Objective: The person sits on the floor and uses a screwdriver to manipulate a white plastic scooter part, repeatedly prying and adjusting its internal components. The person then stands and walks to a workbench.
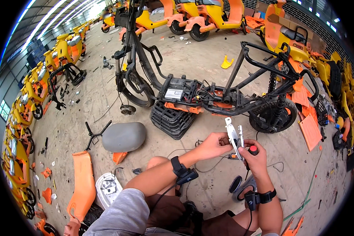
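Knees and grey sleeve fill the lower edge, and just above them both hands meet over the concrete floor point(192, 59). Held upright between them is a silver metal bracket point(235, 135): the left hand point(212, 145) pinches its lower part with fingers closed on it, and the right hand point(252, 157) is clamped around a red-capped tool point(253, 150) pressed against the bracket's side. Each wrist wears a black strap with a small box and cable. Beyond the hands stands a stripped black scooter frame point(224, 94), propped on a black plastic crate point(171, 120), with a silvery rectangular box point(174, 93) bearing a pale label in its open middle. To the left lie a grey seat point(124, 136) and a long orange panel point(82, 185); a white housing point(108, 188) sits beside the knee. Flat orange panels point(310, 129) are stacked at the right, and rows of yellow scooters point(200, 13) line the far edges of the hall.
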`<move>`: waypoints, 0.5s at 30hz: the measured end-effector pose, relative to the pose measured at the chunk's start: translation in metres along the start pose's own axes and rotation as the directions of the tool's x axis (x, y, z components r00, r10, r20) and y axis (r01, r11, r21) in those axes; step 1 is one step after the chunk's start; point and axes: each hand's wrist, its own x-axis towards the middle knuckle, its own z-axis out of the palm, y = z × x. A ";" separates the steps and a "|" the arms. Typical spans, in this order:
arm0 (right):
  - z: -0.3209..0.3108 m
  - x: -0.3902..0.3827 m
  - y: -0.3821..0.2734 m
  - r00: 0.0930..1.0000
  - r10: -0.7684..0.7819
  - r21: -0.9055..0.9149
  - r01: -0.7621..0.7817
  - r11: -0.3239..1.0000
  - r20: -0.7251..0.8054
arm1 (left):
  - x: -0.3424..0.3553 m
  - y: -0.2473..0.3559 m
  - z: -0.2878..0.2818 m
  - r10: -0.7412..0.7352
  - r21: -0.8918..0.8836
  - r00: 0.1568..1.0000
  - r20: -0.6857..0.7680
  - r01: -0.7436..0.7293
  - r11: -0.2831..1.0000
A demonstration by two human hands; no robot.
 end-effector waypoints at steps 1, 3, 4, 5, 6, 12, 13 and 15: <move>-0.001 0.000 0.001 1.000 0.003 -0.009 -0.003 1.000 -0.001 | 0.000 -0.002 0.001 0.001 0.009 1.000 -0.002 -0.001 1.000; -0.002 0.000 0.001 1.000 0.001 -0.019 -0.001 1.000 -0.003 | 0.001 0.000 0.001 0.005 0.029 1.000 -0.003 -0.005 1.000; -0.003 -0.001 0.001 1.000 -0.001 -0.021 0.001 1.000 -0.004 | 0.001 0.001 0.002 0.007 0.037 1.000 -0.001 -0.007 0.999; -0.003 -0.001 0.001 1.000 -0.001 -0.024 0.001 1.000 -0.005 | 0.000 0.002 0.002 0.006 0.045 1.000 0.000 -0.006 0.999; -0.002 -0.001 0.001 1.000 -0.004 -0.023 0.004 1.000 -0.005 | 0.000 0.002 0.002 0.012 0.039 1.000 -0.002 -0.012 0.999; -0.001 -0.001 0.000 1.000 0.010 -0.034 -0.010 0.999 0.019 | -0.001 0.001 0.000 0.029 0.047 1.000 -0.011 -0.029 0.998; -0.002 -0.001 -0.001 1.000 0.018 -0.039 -0.017 0.999 0.024 | -0.001 0.001 -0.001 0.035 0.048 0.999 -0.005 -0.034 0.998; -0.002 -0.001 -0.001 1.000 0.015 -0.048 -0.013 0.999 0.028 | -0.002 0.004 -0.001 0.034 0.054 0.999 -0.004 -0.034 0.998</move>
